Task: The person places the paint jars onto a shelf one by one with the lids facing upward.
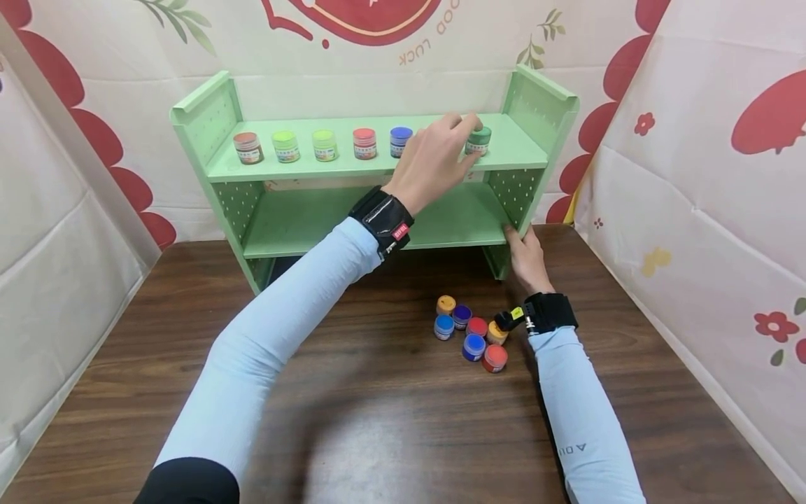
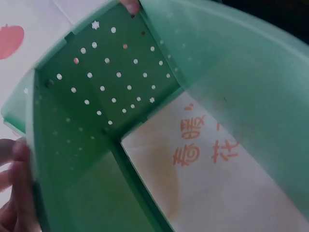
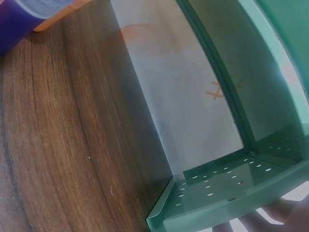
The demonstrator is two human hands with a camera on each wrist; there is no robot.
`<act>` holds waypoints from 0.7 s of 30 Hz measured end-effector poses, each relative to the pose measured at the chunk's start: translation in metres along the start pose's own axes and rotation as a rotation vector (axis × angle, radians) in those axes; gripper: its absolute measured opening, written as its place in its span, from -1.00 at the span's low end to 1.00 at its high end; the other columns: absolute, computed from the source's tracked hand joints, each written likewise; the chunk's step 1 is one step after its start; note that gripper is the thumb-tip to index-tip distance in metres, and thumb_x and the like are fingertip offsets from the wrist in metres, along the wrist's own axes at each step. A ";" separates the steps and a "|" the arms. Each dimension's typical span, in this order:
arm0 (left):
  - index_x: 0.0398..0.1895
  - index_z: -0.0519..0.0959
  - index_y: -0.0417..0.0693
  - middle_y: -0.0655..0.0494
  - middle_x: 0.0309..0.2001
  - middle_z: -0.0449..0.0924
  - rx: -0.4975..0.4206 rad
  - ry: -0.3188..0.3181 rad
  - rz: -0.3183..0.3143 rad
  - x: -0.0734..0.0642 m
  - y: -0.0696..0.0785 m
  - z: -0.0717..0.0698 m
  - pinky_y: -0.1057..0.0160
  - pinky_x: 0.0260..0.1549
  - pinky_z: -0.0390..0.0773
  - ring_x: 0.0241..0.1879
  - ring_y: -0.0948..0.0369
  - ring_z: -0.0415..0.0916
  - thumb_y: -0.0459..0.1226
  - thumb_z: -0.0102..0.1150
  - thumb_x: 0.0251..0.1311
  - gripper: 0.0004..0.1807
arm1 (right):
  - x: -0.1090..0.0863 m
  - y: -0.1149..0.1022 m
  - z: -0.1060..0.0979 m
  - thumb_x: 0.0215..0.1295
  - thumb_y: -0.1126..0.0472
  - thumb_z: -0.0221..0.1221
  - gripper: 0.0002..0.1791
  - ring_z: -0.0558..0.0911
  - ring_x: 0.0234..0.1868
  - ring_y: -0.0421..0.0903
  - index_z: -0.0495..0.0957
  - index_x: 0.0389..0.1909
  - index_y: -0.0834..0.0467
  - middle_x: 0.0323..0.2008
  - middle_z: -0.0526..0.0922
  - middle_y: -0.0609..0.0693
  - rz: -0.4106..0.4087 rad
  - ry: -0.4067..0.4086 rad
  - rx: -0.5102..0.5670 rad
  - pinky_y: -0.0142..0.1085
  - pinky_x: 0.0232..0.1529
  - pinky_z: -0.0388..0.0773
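Observation:
My left hand (image 1: pixel 434 164) pinches a small paint jar with a dark green lid (image 1: pixel 480 142) at the right end of the top shelf. To its left, a row of similar jars stands on that shelf, among them a blue jar (image 1: pixel 400 141) and a red jar (image 1: pixel 364 143). Below, my right hand (image 1: pixel 529 262) holds the right side panel of the light green shelf rack (image 1: pixel 378 217). In the right wrist view its fingers (image 3: pixel 270 215) show behind the perforated panel (image 3: pixel 217 186). At the left edge of the left wrist view, my left fingers (image 2: pixel 21 188) appear, the jar hidden there.
Several more paint jars cluster on the dark wooden table (image 1: pixel 378 420) beside my right wrist, including a light blue jar (image 1: pixel 443 327), a purple jar (image 1: pixel 462 316) and a red jar (image 1: pixel 495 358). A printed cloth (image 1: pixel 378 94) hangs behind the rack and along both sides.

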State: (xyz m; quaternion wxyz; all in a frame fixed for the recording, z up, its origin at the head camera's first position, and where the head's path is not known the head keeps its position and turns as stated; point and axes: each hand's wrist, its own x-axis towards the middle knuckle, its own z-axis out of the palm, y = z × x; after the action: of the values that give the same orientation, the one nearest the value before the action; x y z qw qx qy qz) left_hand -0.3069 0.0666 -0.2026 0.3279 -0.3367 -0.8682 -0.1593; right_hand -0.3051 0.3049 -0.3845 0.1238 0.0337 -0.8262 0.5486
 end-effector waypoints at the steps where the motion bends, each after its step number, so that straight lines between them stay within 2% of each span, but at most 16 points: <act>1: 0.24 0.56 -0.02 0.03 0.08 0.65 0.002 0.032 0.015 -0.004 0.000 0.000 0.33 -0.52 0.41 -0.42 0.23 0.50 -0.07 0.24 0.42 -0.58 | 0.001 0.002 0.000 0.61 -0.15 -0.16 -0.26 0.19 0.57 0.20 -0.04 0.67 0.03 0.58 0.19 0.23 -0.001 0.003 -0.003 0.16 0.59 0.03; 5: 0.28 0.56 0.00 -0.02 0.29 0.54 0.004 0.169 0.044 -0.026 0.003 -0.001 0.34 -0.64 0.24 -0.60 0.23 0.37 0.01 0.31 0.35 -0.48 | 0.003 0.004 0.000 0.60 -0.19 -0.16 -0.25 0.20 0.57 0.18 -0.03 0.67 0.01 0.58 0.20 0.22 0.000 0.006 -0.006 0.16 0.58 0.04; 9: 0.27 0.55 -0.03 -0.05 0.37 0.48 -0.021 0.247 0.041 -0.052 0.001 -0.001 0.33 -0.66 0.20 -0.67 0.21 0.28 0.07 0.26 0.38 -0.46 | 0.004 0.002 -0.002 0.60 -0.18 -0.15 -0.26 0.19 0.57 0.17 -0.01 0.66 0.01 0.58 0.21 0.21 -0.013 0.011 0.006 0.15 0.59 0.04; 16: 0.12 0.59 -0.13 -0.09 0.14 0.60 -0.093 0.362 0.009 -0.112 -0.018 0.011 0.36 -0.72 0.32 -0.61 0.26 0.57 -0.08 0.28 0.38 -0.61 | 0.005 0.003 -0.001 0.62 -0.15 -0.16 -0.28 0.18 0.57 0.16 -0.02 0.66 0.02 0.59 0.20 0.20 -0.023 0.002 0.017 0.13 0.60 0.02; 21: 0.02 0.61 -0.19 -0.09 -0.04 0.64 -0.086 0.421 -0.082 -0.153 -0.044 0.021 0.36 -0.75 0.40 -0.59 0.22 0.66 -0.15 0.27 0.37 -0.68 | 0.002 -0.002 0.000 0.63 -0.09 -0.15 -0.29 0.18 0.57 0.18 -0.02 0.66 0.07 0.58 0.21 0.23 -0.011 -0.009 0.026 0.14 0.60 0.02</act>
State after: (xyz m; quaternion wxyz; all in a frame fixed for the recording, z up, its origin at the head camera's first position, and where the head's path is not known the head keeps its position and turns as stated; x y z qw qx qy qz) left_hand -0.2614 -0.0289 -0.3238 0.4807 -0.2743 -0.7858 -0.2761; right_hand -0.3063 0.3043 -0.3825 0.1228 0.0422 -0.8193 0.5585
